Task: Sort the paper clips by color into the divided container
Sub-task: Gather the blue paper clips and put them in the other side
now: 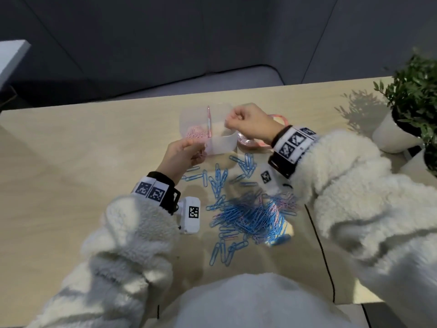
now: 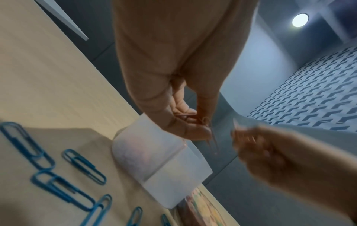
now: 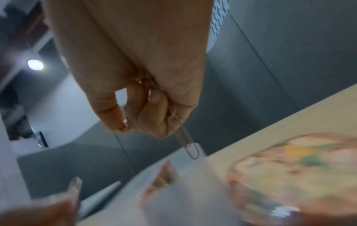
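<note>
Both hands hang over the container (image 1: 221,144) near the table's (image 1: 71,162) far edge. Right hand (image 1: 248,123) and left hand (image 1: 182,152) each pinch pink clips. Many blue clips (image 1: 248,216) lie nearer, uncountable.

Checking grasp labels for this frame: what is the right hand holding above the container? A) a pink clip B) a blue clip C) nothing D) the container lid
A: in the right wrist view a pink clip hangs from the curled fingers of the right hand, above the translucent divided container; the blue clips lie on the table.
</note>
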Motion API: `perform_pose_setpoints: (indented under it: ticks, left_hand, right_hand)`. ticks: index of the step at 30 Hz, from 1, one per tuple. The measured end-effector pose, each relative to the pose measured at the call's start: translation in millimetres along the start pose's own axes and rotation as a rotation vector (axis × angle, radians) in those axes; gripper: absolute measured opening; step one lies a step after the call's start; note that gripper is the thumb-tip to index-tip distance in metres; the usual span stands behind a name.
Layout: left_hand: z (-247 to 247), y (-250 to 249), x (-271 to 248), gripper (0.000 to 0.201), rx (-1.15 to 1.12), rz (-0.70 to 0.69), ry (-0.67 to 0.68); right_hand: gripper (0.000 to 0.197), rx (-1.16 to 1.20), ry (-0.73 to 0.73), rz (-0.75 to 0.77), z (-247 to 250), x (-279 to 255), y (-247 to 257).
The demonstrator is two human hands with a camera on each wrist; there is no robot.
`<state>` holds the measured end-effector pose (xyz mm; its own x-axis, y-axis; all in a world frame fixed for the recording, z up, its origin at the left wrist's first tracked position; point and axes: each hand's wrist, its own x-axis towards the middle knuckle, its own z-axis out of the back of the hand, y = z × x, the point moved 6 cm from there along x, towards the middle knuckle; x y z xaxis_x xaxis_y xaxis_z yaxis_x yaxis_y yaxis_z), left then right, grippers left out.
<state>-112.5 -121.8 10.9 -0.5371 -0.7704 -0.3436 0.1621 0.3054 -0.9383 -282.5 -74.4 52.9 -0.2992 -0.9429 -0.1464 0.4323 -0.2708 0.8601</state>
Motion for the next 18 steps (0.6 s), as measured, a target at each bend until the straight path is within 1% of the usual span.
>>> perform_pose_setpoints:
  ticks: [1,3,6,9,12,15,18]
  left_hand:
    - [3,2,-1,0.02,-0.001,0.0,-0.012]
    - [10,4,-3,0.021,0.007,-0.001,-0.04]
    - [22,6,-7,0.018,-0.007,0.009,-0.089]
    - [35,4,-8,0.015,-0.02,0.005,-0.12]
    - [43,-3,-2,0.014,0.019,-0.008,-0.156]
    - [40,-14,12,0.016,0.115,-0.024,-0.187]
    - [31,-32,33,0.02,0.281,-0.073,-0.216]
  right_hand:
    - [0.02,0.11,-0.011,-0.004,-6,11,19]
    - [0.022,0.283,-0.035,-0.004,-20,32,49]
    - [0.026,0.361,-0.061,-0.019,-45,57,61]
    - [0.033,0.331,-0.062,-0.108,-65,71,41]
    - [0.035,0.101,-0.055,-0.162,-70,73,20]
    - [0.022,0.034,-0.03,-0.118,-61,66,20]
    - [0.023,0.067,-0.078,-0.061,-43,48,21]
